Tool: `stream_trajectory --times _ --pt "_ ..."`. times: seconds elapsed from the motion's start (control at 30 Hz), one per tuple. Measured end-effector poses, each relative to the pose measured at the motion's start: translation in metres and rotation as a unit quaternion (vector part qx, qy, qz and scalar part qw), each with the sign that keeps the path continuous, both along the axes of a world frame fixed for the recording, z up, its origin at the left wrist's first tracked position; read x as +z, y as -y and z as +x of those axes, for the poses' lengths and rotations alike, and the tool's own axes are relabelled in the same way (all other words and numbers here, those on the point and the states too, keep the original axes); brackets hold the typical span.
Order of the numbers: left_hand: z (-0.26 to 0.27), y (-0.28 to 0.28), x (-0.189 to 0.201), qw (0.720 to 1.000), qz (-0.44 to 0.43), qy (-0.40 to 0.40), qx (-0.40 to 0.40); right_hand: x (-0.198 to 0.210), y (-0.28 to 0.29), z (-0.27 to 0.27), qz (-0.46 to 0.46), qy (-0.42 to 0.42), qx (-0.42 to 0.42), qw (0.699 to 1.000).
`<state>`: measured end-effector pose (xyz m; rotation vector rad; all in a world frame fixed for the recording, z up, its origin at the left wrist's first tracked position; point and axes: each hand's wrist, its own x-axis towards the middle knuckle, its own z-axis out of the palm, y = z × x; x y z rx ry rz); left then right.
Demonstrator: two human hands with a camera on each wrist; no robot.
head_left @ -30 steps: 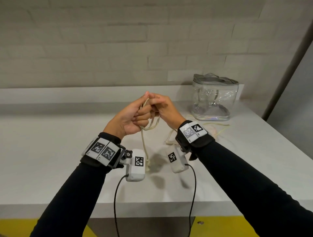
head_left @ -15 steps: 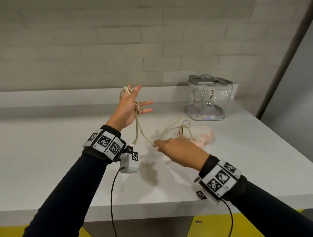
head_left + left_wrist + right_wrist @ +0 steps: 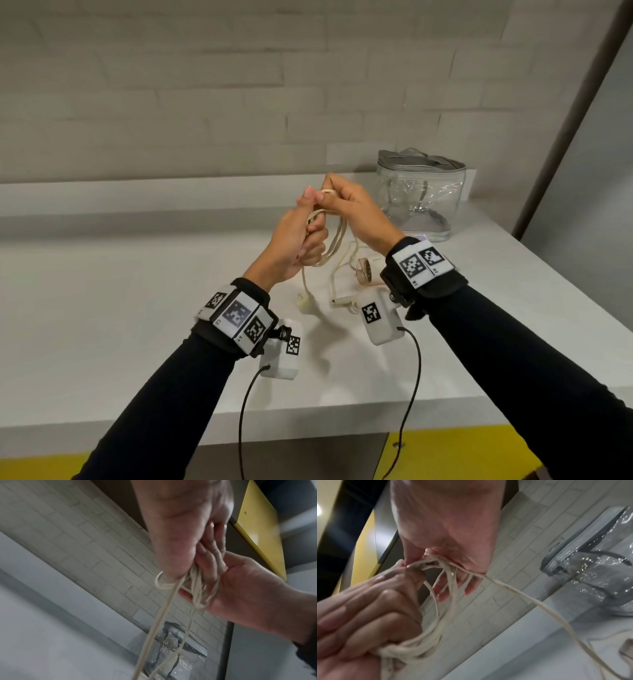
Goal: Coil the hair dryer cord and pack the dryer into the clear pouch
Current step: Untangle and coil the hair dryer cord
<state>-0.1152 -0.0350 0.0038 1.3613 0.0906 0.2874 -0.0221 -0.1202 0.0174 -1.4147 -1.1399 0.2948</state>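
My right hand (image 3: 356,216) back up from surface (image 3: 120,308), pinching fresh cord (image 3: 334,240) loop onto bundle gripped in left hand (image 3: 296,243) — another turn added; dryer (image 3: 370,270) on surface, pouch (image 3: 421,195) behind — waiting.

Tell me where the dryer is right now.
In the head view the dryer lies on the table, right of centre, partly hidden behind the right wrist, in front of the pouch; neither hand touches it.
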Motion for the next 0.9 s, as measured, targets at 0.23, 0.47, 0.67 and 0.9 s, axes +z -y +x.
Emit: stream_trajectory --times 0.23,0.47,0.67,0.9 --pt "-0.01 -0.005 0.0 0.995 -0.084 -0.001 -0.053 -0.004 -0.021 -0.012 0.042 0.017 -0.034 0.998" --pt "-0.021 -0.025 0.011 0.985 -0.13 -0.045 -0.103 -0.001 -0.026 -0.016 0.042 0.124 -0.069 0.989" --pt "-0.023 -0.016 0.017 0.97 -0.177 -0.005 -0.168 -0.003 -0.023 -0.017 0.075 -0.008 0.007 0.997" --pt "-0.031 -0.03 0.033 0.989 -0.109 0.067 -0.073 -0.052 -0.015 -0.004 -0.084 0.062 -0.071 0.992"
